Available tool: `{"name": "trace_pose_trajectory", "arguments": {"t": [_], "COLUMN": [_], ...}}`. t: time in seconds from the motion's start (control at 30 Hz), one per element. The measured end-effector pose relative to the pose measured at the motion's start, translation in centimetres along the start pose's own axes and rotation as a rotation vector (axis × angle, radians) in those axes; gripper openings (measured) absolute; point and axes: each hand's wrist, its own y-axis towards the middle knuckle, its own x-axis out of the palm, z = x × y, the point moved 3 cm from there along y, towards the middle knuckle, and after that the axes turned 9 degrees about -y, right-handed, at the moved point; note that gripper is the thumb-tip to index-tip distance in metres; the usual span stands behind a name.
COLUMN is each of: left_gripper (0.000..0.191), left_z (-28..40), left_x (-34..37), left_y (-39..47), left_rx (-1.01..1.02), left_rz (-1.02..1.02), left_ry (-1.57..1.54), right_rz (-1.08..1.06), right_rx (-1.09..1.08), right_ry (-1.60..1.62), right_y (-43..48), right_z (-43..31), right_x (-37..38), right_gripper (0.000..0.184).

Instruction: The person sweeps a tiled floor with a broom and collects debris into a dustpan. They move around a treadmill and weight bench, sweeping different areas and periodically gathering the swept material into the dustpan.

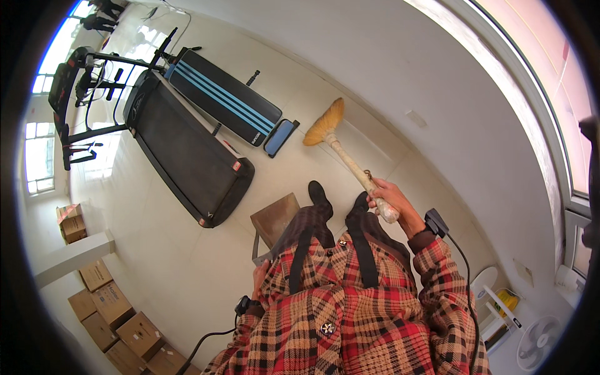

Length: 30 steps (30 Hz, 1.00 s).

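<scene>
My right hand (391, 199) is closed round the lower handle of a short broom (349, 161). Its fan-shaped head of yellow-brown bristles (327, 123) points away from me, towards the foot of the wall. The handle is pale and looks wrapped, with a small loop on its side. Low at my left side, my left hand (260, 276) grips the grey edge of a brown metal dustpan (276, 214); my clothes hide part of this hand. The dustpan is beside my left leg, partly covered by it.
A treadmill (187, 150) and a black-and-blue exercise bench (227, 96) stand ahead to the left. Several cardboard boxes (112, 302) are stacked at lower left. A white wall (398, 79) runs along my right, with a fan (541, 340) behind. People (98, 22) stand far off.
</scene>
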Motion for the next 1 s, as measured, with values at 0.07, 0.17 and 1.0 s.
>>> {"name": "trace_pose_trajectory", "arguments": {"t": [0.07,0.17,1.0], "left_gripper": [0.050,0.047,0.045], "left_z": [0.0,-0.2,2.6], "left_x": [-0.1,-0.1,0.9], "left_y": [-0.4,-1.2,-0.6], "left_rx": [-0.036,-0.047,-0.050], "left_rz": [0.021,0.032,-0.081], "left_ry": [0.026,0.050,0.073], "right_rz": [0.019,0.038,0.111], "right_rx": [0.016,0.014,-0.093], "right_ry": [-0.009,0.116,1.149], "right_y": [2.0,4.1,-10.3], "right_z": [-0.9,-0.9,11.6], "right_x": [0.2,-0.7,-7.0], "right_gripper": [0.062,0.058,0.037]}}
